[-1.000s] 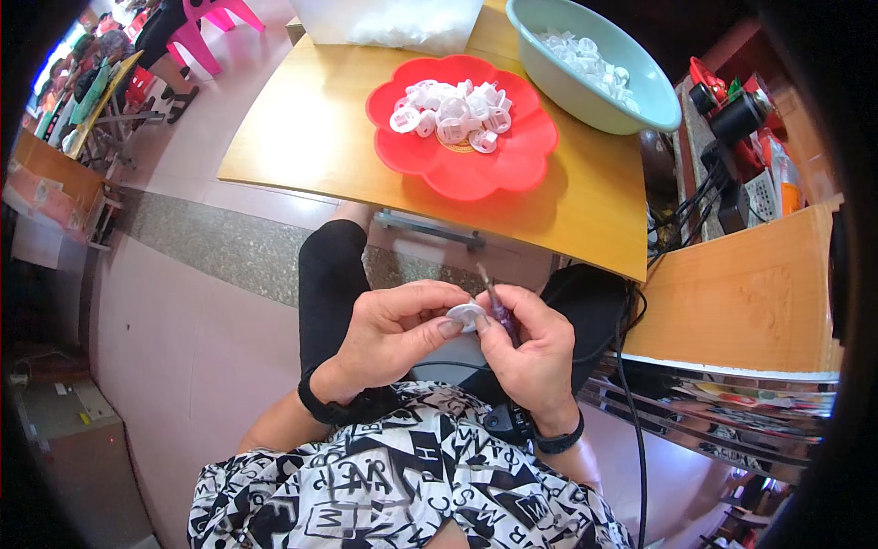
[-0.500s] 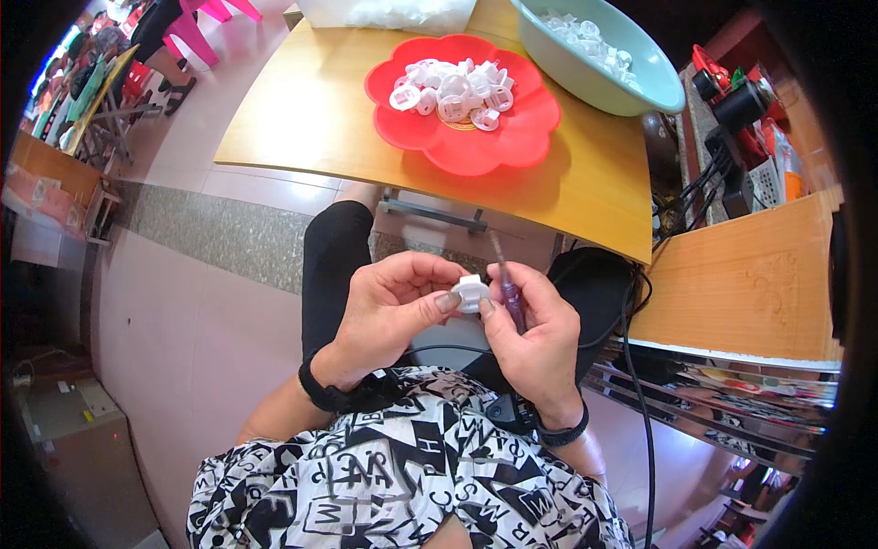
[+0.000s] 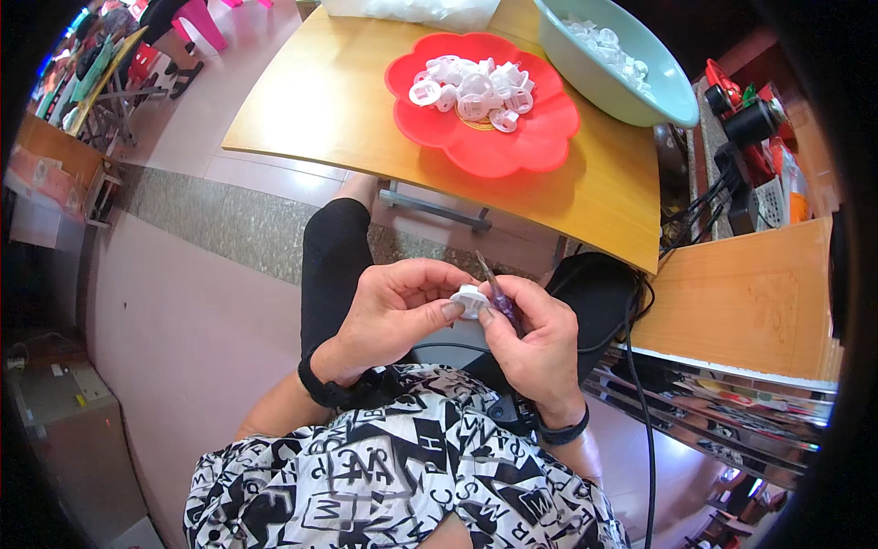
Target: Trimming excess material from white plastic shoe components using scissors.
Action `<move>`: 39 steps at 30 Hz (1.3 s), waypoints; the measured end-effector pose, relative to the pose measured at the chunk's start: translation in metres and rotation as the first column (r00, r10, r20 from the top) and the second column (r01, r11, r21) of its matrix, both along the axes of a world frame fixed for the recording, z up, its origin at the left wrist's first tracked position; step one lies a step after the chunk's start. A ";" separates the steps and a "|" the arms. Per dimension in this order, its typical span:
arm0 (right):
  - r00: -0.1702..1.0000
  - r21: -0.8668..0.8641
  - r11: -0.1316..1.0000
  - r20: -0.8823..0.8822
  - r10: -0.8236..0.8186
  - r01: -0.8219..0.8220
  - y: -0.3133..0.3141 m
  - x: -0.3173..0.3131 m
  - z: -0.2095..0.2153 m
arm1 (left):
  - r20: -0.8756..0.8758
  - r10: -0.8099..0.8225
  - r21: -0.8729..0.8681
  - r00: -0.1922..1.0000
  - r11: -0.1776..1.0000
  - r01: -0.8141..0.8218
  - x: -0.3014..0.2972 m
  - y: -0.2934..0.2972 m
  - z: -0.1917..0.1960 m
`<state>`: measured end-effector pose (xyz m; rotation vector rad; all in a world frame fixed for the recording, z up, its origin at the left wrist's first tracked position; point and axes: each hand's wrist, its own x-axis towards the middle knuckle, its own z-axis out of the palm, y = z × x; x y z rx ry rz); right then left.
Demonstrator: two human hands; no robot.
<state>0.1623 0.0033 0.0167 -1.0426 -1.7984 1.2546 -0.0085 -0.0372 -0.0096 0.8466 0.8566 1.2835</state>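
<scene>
I sit with both hands raised over my lap, just below the near edge of the bench. My left hand curls around a small white plastic piece, the thumb and fingers pinched narrow on it from the left side. My right hand meets it from the other side; its fingers are closed on a thin purple tool that slants up and away from me, and the right thumb touches the white piece too. The piece sits between the two hands, well apart from the bench top.

On the bench, a red flower-shaped plate carries a heap of similar white pieces. Just beside it to the right stands a pale green bowl with more white pieces inside. A black cable runs down past my right wrist, and both wrists wear dark bands.
</scene>
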 end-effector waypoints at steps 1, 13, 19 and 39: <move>1.000 -0.020 1.000 0.011 0.009 -0.009 0.001 0.000 0.001 | 0.001 -0.002 -0.008 1.000 1.000 0.002 -0.001 0.000 -0.001; 0.995 0.037 0.998 0.089 0.047 -0.051 -0.003 0.010 -0.005 | 0.148 0.145 -0.034 0.978 0.989 -0.142 -0.002 0.001 -0.020; 0.965 0.096 0.972 0.176 0.196 -0.215 -0.011 0.012 -0.005 | 0.141 0.142 0.001 0.980 0.990 -0.143 -0.005 0.000 -0.020; 0.954 0.009 0.964 0.146 0.261 -0.265 -0.004 0.009 -0.010 | 0.124 0.162 -0.021 0.979 0.987 -0.161 -0.002 -0.002 -0.019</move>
